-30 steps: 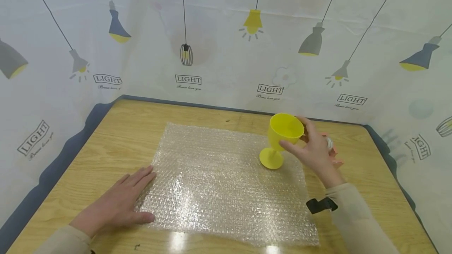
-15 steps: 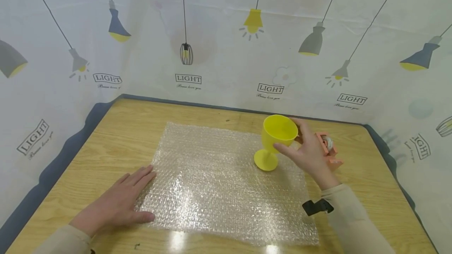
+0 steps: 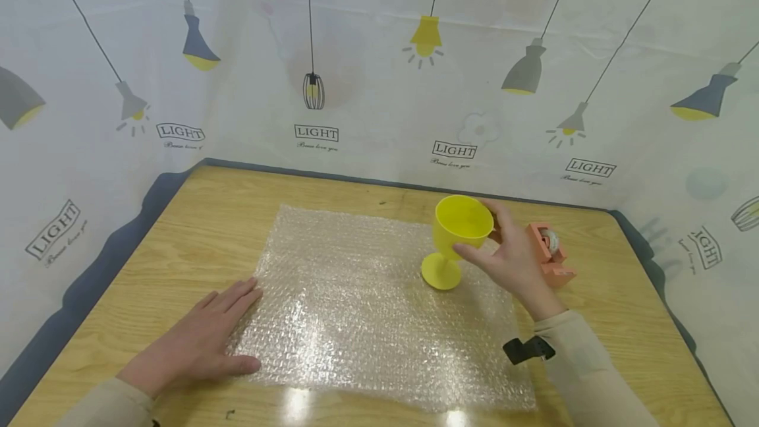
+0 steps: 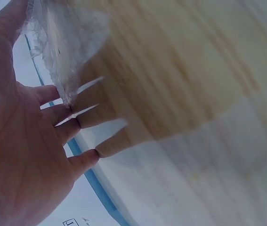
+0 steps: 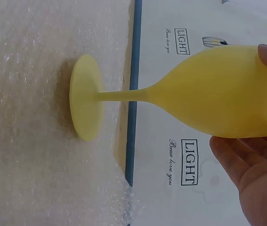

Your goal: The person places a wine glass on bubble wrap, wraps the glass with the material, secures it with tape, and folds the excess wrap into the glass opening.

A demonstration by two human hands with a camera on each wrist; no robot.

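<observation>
Yellow goblet (image 3: 462,226) has moved slightly toward left edge of the table (image 3: 190,236), gripped by right hand (image 3: 514,261); outstretched left hand (image 3: 198,335) touches bubble wrap (image 3: 356,308).

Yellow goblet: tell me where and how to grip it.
Probably best around the bowl, from the right side, where the right hand holds it: the bowl is wide and rounded, the stem thin, and the goblet is roughly upright, mouth up.

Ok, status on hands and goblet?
Right hand grips yellow goblet over bubble wrap, contact unclear. Left hand at wrap's left edge. Tape dispenser aside, not blocking.
</observation>
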